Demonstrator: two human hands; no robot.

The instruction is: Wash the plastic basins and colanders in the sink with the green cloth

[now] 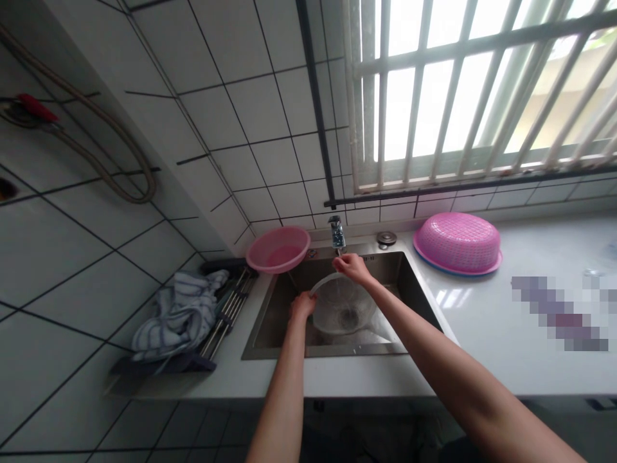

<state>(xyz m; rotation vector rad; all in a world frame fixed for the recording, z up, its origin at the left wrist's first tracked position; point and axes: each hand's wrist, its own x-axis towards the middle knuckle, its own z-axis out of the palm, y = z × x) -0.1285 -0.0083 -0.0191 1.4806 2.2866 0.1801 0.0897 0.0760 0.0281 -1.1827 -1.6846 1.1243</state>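
Note:
A translucent whitish bowl (330,315), seemingly perforated like a colander, is inside the steel sink (409,289). My left hand (303,305) is closed on the bowl's left rim. Just below the chrome faucet (337,235) is my right hand (353,267), its fingers curled together above the bowl's far rim. Whether those fingers hold anything or touch the spout I cannot make out. Through the bowl a dark round shape shows, perhaps the drain.
A pink basin (279,251) sits at the sink's back left corner. Left of the sink, a striped cloth (183,315) lies by a folding rack (226,312). An upturned pink basket (457,241) rests on the white counter (477,321), and a drain cover (386,238) lies behind the sink.

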